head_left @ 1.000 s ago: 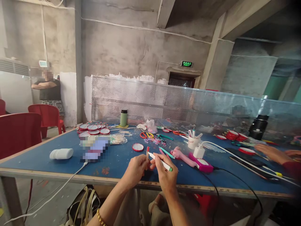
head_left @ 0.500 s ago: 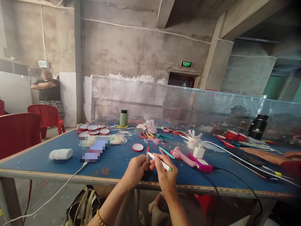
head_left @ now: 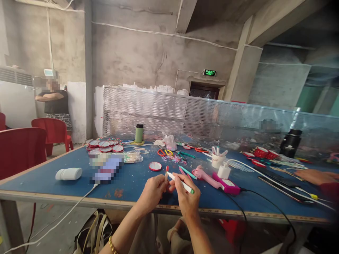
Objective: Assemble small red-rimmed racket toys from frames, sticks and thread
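Note:
My left hand (head_left: 151, 190) is closed on a small flat wooden stick (head_left: 166, 170) with a red upper end, held upright above the table's front edge. In my right hand (head_left: 187, 199) is a white marker pen (head_left: 182, 180) with a green end, gripped like a pencil. Its tip points left and lies at the stick, just below the red part; whether it touches, I cannot tell. Beyond my hands, a round red-rimmed white disc (head_left: 155, 166) lies on the blue table (head_left: 79, 190). To the right of the disc are teal and pink pens (head_left: 188, 172).
A pink glue gun (head_left: 206, 177) and magenta box (head_left: 230, 187) trail black cables at right. A paper cup (head_left: 217, 160) holds pens. Pliers (head_left: 165, 152), a green bottle (head_left: 139, 133), a white bottle (head_left: 69, 174) and stacked discs (head_left: 104, 144) stand around. A co-worker's hand (head_left: 312, 175) is far right.
The co-worker's hand at the far right has drawn back to the right, off the dark devices. My hands, the stick and the marker pen stay almost where they were.

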